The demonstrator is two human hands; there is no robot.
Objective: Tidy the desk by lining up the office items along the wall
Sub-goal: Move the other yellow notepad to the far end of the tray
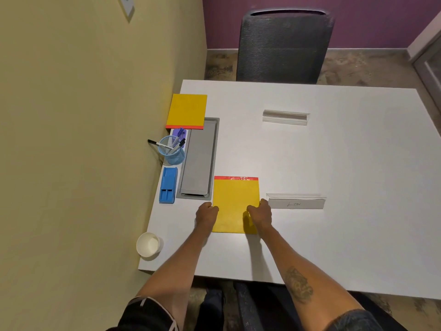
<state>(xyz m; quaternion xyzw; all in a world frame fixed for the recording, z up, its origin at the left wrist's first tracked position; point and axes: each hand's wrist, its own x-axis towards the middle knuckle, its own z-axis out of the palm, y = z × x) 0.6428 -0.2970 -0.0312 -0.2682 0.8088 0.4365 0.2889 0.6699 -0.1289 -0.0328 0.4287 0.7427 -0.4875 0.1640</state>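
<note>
Care is needed as the yellow pad (235,201), gripped at its side edges by left hand (206,215) and right hand (260,215) mid-desk, is slid squarely toward the wall (83,139).

The name card (296,204) carries handwriting perhaps too small to read; the bench (358,163) runs off the right edge.

Matt white desk (334,163); blue mesh pen cup (172,152); paper cup (149,244); glossy plastic stapler (168,185).
</note>
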